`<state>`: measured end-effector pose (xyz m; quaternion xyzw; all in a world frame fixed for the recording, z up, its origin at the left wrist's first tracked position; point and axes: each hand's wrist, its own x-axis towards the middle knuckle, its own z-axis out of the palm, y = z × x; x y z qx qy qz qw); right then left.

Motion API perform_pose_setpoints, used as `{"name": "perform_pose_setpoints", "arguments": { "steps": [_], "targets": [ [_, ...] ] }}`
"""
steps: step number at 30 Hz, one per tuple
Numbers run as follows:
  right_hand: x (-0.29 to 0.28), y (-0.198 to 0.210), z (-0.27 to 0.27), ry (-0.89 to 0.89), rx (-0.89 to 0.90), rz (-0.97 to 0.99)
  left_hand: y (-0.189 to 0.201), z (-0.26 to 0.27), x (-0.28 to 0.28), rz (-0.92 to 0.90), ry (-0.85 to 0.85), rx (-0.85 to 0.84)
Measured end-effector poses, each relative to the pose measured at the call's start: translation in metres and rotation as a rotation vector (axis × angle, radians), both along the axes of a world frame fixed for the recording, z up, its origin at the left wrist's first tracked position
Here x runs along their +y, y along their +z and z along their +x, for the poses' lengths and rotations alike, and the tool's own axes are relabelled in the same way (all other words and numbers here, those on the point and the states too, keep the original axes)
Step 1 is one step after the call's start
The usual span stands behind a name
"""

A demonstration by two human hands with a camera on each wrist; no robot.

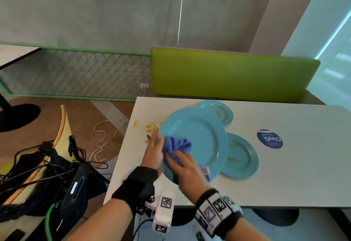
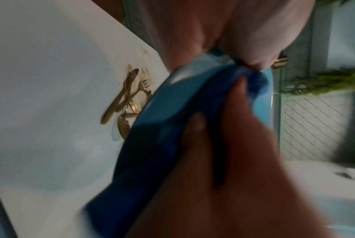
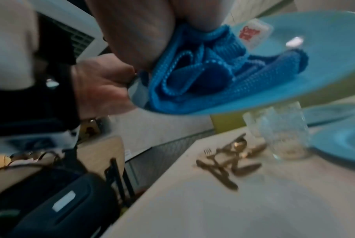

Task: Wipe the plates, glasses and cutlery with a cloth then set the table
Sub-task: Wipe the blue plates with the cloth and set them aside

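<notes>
Glazed blue plate [image 1: 197,136], raised over the counter [image 1: 284,174], looks rigid, slick and breakable; I keep my left hand [image 1: 152,152] clamped on its rim while my right hand [image 1: 187,170] pinches the soft microfibre cloth [image 1: 177,145] against it.

Cutlery [image 3: 229,162], glasses [image 3: 282,133] and two plates [image 1: 241,157] crowd the table's [image 1: 284,183] left; right half bare.

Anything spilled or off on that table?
Yes: yellowish smears on the table near its left edge, around the heaped gold cutlery. The nearer plate still lying flat shows similar residue.
</notes>
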<state>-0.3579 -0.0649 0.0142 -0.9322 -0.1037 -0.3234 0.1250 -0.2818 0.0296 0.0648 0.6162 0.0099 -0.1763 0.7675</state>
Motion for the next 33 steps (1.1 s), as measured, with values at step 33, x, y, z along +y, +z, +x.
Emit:
{"name": "perform_pose_setpoints", "arguments": {
  "steps": [33],
  "targets": [
    [0.041, 0.028, 0.080, -0.164, -0.020, 0.083, -0.025, 0.074, 0.062, -0.011, -0.255, 0.028]
  ]
}}
